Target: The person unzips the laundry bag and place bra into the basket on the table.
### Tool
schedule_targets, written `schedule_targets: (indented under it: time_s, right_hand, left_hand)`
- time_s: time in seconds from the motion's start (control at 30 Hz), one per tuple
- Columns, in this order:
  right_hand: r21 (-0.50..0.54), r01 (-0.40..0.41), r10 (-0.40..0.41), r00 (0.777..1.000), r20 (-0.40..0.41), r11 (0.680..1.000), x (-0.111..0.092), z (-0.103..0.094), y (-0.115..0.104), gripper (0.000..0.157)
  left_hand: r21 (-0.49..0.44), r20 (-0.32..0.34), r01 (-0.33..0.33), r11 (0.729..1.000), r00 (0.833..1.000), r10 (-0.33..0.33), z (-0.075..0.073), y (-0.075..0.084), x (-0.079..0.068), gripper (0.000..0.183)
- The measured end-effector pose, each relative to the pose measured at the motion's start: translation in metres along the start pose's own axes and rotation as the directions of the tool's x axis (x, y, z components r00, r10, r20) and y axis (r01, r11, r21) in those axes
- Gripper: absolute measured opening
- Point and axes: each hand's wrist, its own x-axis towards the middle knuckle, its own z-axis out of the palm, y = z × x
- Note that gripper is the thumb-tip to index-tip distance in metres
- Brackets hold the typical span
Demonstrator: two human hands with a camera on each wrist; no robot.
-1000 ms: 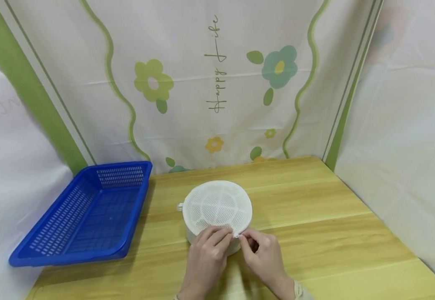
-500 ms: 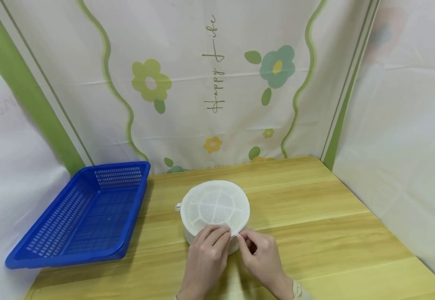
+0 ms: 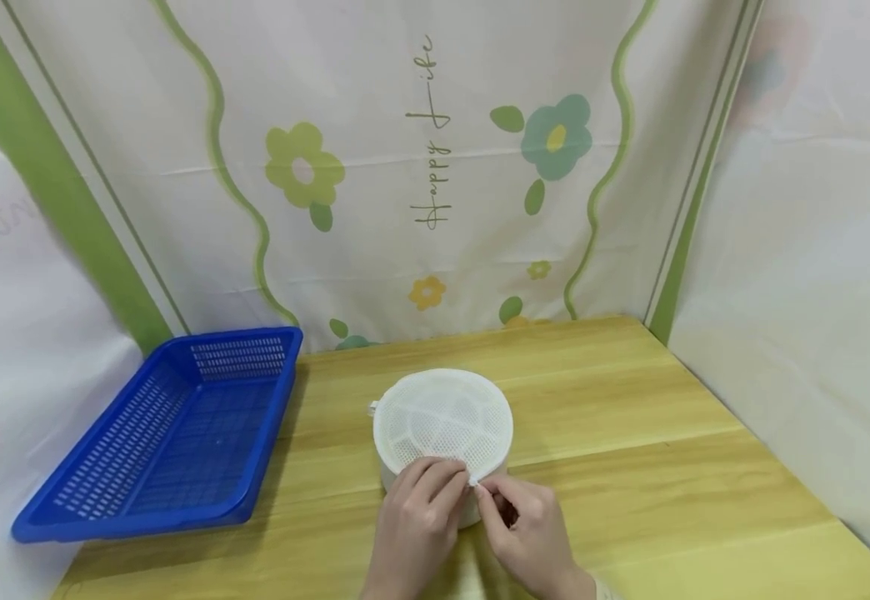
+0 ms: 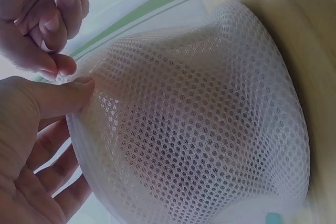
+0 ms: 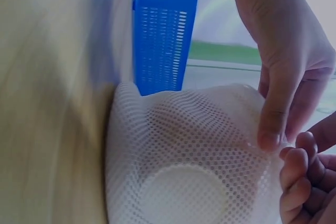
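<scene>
A round white mesh laundry bag point(image 3: 438, 417) stands on the table, its flat mesh top facing up and a small tab point(image 3: 372, 408) at its left side. My left hand point(image 3: 420, 517) grips the near rim, fingers over the top; the left wrist view shows the thumb point(image 4: 68, 98) pressing the mesh wall point(image 4: 194, 119) from outside. Just right of it, my right hand point(image 3: 528, 525) pinches a small white piece point(image 3: 473, 481) at the rim, which looks like a zipper pull. Through the mesh in the right wrist view, a pale round shape point(image 5: 184, 195) shows on the bag's side.
A blue plastic basket point(image 3: 270, 433) with slotted walls stands to the left of the bag on the wood-grain table point(image 3: 667, 483). White curtains point(image 3: 375, 75) with printed flowers hang behind and on both sides.
The bag has shifted slightly right and towards me, turning a little so that its left tab sits farther back. Both hands keep their hold at the near rim.
</scene>
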Motion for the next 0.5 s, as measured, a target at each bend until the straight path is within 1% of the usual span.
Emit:
schedule_targets:
  time_s: [0.07, 0.13, 0.3, 0.37, 0.5]
  right_hand:
    - [-0.001, -0.021, 0.021, 1.000, 0.001, 1.000, 0.000, -0.002, -0.003, 0.022]
    - [-0.001, -0.051, 0.051, 0.999, -0.001, 0.999, 0.000, -0.004, -0.007, 0.023]
    - [-0.014, -0.086, 0.085, 0.995, -0.046, 0.996, -0.004, -0.006, -0.013, 0.026]
    - [-0.026, -0.093, 0.091, 0.994, -0.061, 0.995, -0.005, -0.006, -0.014, 0.026]
    - [-0.055, -0.094, 0.089, 0.993, -0.074, 0.994, -0.004, -0.007, -0.013, 0.025]
  left_hand:
    - [0.002, -0.007, -0.005, 1.000, 1.000, 0.005, 0.000, 0.001, 0.000, 0.009]
    - [0.006, -0.029, -0.025, 1.000, 0.999, 0.025, 0.000, 0.001, 0.000, 0.009]
    - [0.021, -0.078, -0.098, 0.995, 0.992, 0.099, 0.000, 0.001, 0.001, 0.014]
    - [0.025, -0.079, -0.107, 0.994, 0.991, 0.108, 0.000, 0.002, 0.002, 0.018]
    - [0.027, -0.085, -0.098, 0.995, 0.991, 0.100, -0.001, 0.002, 0.002, 0.025]
